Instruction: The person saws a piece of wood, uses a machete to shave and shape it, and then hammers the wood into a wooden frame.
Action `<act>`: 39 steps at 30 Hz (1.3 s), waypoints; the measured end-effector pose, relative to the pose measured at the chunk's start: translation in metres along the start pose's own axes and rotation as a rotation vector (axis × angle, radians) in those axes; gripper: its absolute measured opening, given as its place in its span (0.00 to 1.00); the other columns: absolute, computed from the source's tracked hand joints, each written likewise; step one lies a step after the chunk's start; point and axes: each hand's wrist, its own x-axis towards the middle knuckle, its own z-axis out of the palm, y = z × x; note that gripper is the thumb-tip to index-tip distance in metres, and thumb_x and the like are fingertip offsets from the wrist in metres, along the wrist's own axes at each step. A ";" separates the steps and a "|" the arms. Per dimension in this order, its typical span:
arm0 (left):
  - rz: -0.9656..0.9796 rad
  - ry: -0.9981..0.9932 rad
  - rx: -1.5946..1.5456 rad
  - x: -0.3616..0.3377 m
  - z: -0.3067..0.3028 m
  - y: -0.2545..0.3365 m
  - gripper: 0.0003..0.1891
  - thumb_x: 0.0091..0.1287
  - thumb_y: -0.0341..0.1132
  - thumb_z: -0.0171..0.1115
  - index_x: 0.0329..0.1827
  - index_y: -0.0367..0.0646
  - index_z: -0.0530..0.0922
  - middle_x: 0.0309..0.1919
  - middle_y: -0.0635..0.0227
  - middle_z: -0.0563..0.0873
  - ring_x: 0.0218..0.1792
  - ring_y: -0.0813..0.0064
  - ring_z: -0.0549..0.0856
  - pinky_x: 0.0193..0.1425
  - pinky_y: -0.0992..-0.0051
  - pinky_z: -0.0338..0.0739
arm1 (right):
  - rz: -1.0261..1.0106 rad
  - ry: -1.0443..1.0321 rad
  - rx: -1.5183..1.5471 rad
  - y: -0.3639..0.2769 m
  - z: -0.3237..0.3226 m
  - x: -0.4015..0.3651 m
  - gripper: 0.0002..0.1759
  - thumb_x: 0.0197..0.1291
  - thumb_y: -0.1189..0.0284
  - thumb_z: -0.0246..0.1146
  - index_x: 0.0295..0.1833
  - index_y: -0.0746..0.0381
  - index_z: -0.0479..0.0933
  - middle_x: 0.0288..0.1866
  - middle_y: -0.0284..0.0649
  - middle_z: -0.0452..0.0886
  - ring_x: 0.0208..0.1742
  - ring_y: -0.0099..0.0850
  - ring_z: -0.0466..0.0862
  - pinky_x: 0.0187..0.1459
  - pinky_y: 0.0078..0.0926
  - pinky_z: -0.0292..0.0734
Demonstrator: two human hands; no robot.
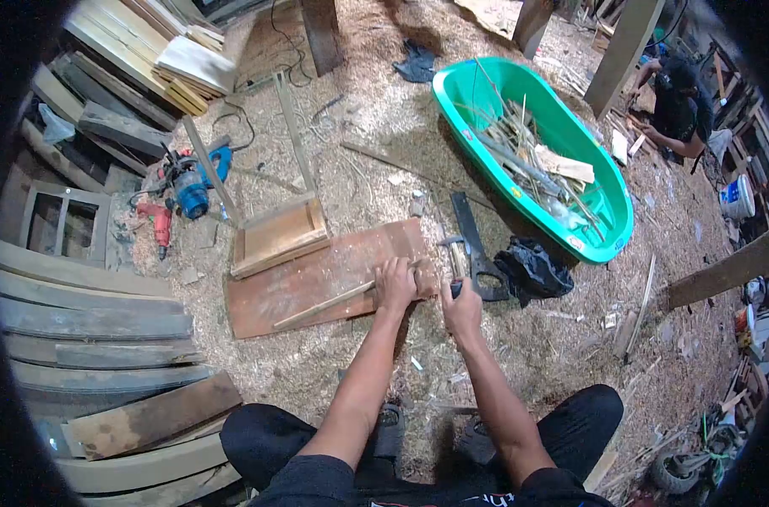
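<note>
My left hand is closed around a thin wooden strip, near the right end of a reddish-brown board on the ground. The strip slants down to the left across the board. My right hand grips the dark handle of a hammer, whose head points away from me just right of the board. A hand saw lies right behind the hammer. Left of my hands, a small wooden frame with two long legs rests partly on the board.
A green tub of wood scraps stands at the upper right, a black plastic bag below it. Power tools lie left; curved planks line the left edge. Another person crouches at the far right. Wooden posts stand behind.
</note>
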 end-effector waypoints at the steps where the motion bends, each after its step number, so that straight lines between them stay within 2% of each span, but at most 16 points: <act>1: -0.017 -0.030 -0.049 0.002 0.000 0.000 0.09 0.66 0.35 0.61 0.46 0.45 0.80 0.45 0.59 0.84 0.52 0.57 0.81 0.59 0.56 0.70 | -0.007 0.027 -0.049 0.000 -0.006 0.006 0.21 0.66 0.58 0.67 0.48 0.66 0.77 0.35 0.62 0.84 0.40 0.60 0.85 0.41 0.53 0.78; 2: -0.001 -0.084 -0.053 0.005 -0.002 -0.003 0.10 0.66 0.36 0.62 0.48 0.46 0.82 0.46 0.59 0.84 0.54 0.56 0.80 0.60 0.56 0.70 | -0.014 0.055 -0.099 0.002 -0.013 0.013 0.22 0.65 0.57 0.67 0.48 0.66 0.76 0.36 0.62 0.84 0.40 0.60 0.84 0.42 0.53 0.77; 5: 0.092 -0.066 -0.039 0.004 -0.009 -0.005 0.12 0.65 0.36 0.64 0.50 0.47 0.83 0.46 0.60 0.83 0.55 0.57 0.80 0.62 0.55 0.69 | -0.127 0.120 -0.190 0.045 -0.031 0.031 0.22 0.64 0.56 0.67 0.49 0.64 0.76 0.40 0.60 0.84 0.44 0.59 0.83 0.45 0.53 0.77; 7: 0.087 -0.067 -0.026 0.005 -0.011 -0.004 0.13 0.64 0.36 0.64 0.52 0.48 0.84 0.45 0.62 0.83 0.55 0.58 0.80 0.62 0.55 0.68 | -0.172 0.171 -0.232 0.060 -0.043 0.035 0.22 0.64 0.56 0.68 0.49 0.64 0.76 0.42 0.60 0.84 0.45 0.58 0.83 0.46 0.52 0.77; 10: 0.101 -0.013 0.029 -0.002 -0.007 0.001 0.13 0.65 0.37 0.64 0.52 0.47 0.84 0.45 0.62 0.83 0.53 0.58 0.80 0.60 0.56 0.68 | 0.097 -0.005 -0.370 0.070 -0.052 0.034 0.23 0.63 0.56 0.68 0.50 0.65 0.77 0.45 0.61 0.83 0.47 0.58 0.84 0.48 0.52 0.78; 14: 0.124 0.102 0.032 -0.002 0.007 -0.001 0.13 0.68 0.40 0.61 0.52 0.46 0.84 0.44 0.60 0.84 0.51 0.58 0.81 0.58 0.57 0.68 | 0.079 0.074 -0.380 0.080 -0.047 0.030 0.24 0.64 0.54 0.67 0.53 0.64 0.77 0.37 0.60 0.85 0.41 0.59 0.86 0.42 0.54 0.79; 17: 0.104 0.116 0.013 -0.003 0.009 0.000 0.11 0.67 0.39 0.63 0.48 0.48 0.83 0.44 0.65 0.84 0.50 0.62 0.81 0.57 0.59 0.68 | 0.019 0.099 -0.138 0.070 -0.037 0.028 0.23 0.65 0.56 0.65 0.53 0.64 0.77 0.37 0.60 0.85 0.40 0.60 0.85 0.42 0.54 0.79; 19: 0.117 0.132 0.042 -0.003 0.007 0.000 0.10 0.66 0.38 0.65 0.47 0.49 0.82 0.43 0.69 0.83 0.50 0.65 0.80 0.56 0.62 0.68 | 0.083 -0.018 -0.023 0.051 -0.026 0.021 0.21 0.65 0.57 0.66 0.49 0.65 0.77 0.34 0.60 0.85 0.39 0.61 0.85 0.41 0.52 0.79; 21: 0.122 0.131 0.037 -0.003 0.006 0.000 0.09 0.65 0.38 0.66 0.46 0.50 0.82 0.43 0.70 0.84 0.49 0.67 0.81 0.56 0.63 0.68 | 0.012 -0.087 0.009 0.040 -0.013 0.017 0.19 0.65 0.59 0.66 0.45 0.67 0.76 0.32 0.60 0.84 0.38 0.58 0.86 0.38 0.49 0.79; 22: 0.125 0.130 0.035 -0.004 0.005 0.000 0.09 0.65 0.38 0.66 0.46 0.50 0.82 0.43 0.71 0.84 0.49 0.67 0.81 0.56 0.63 0.68 | -0.007 -0.131 0.036 0.034 -0.008 0.013 0.20 0.65 0.59 0.67 0.45 0.67 0.76 0.32 0.62 0.83 0.38 0.60 0.85 0.38 0.50 0.79; 26: 0.133 0.148 0.027 -0.005 0.001 0.002 0.08 0.63 0.35 0.67 0.45 0.49 0.83 0.43 0.69 0.85 0.49 0.64 0.81 0.56 0.62 0.68 | 0.033 -0.265 -0.121 0.015 0.002 0.006 0.20 0.64 0.60 0.67 0.44 0.68 0.76 0.31 0.62 0.83 0.38 0.63 0.84 0.38 0.53 0.78; 29: 0.137 0.137 0.019 -0.005 0.003 0.000 0.09 0.62 0.35 0.68 0.44 0.49 0.83 0.43 0.69 0.85 0.49 0.64 0.81 0.55 0.62 0.68 | -0.016 -0.241 -0.109 0.023 0.010 0.004 0.20 0.64 0.60 0.67 0.44 0.69 0.76 0.30 0.63 0.82 0.37 0.63 0.84 0.38 0.54 0.78; 32: 0.138 0.154 0.019 -0.004 0.006 -0.003 0.09 0.62 0.36 0.68 0.44 0.48 0.83 0.42 0.69 0.85 0.48 0.64 0.81 0.54 0.62 0.68 | 0.017 -0.249 -0.077 0.013 0.007 0.003 0.20 0.64 0.61 0.67 0.43 0.70 0.76 0.30 0.63 0.82 0.38 0.63 0.84 0.38 0.53 0.79; 38: 0.155 0.169 0.038 -0.004 0.008 -0.007 0.09 0.61 0.37 0.69 0.42 0.48 0.83 0.40 0.69 0.85 0.46 0.64 0.81 0.53 0.63 0.68 | -0.001 -0.248 0.046 -0.003 0.003 0.005 0.20 0.65 0.61 0.65 0.47 0.70 0.77 0.34 0.63 0.83 0.40 0.61 0.85 0.41 0.51 0.79; 39: 0.142 0.161 0.022 -0.006 0.008 -0.005 0.09 0.61 0.37 0.69 0.42 0.48 0.83 0.40 0.69 0.85 0.46 0.64 0.81 0.53 0.63 0.68 | 0.021 -0.278 -0.019 0.002 0.006 0.005 0.20 0.65 0.61 0.65 0.48 0.70 0.78 0.34 0.64 0.83 0.40 0.61 0.85 0.41 0.51 0.79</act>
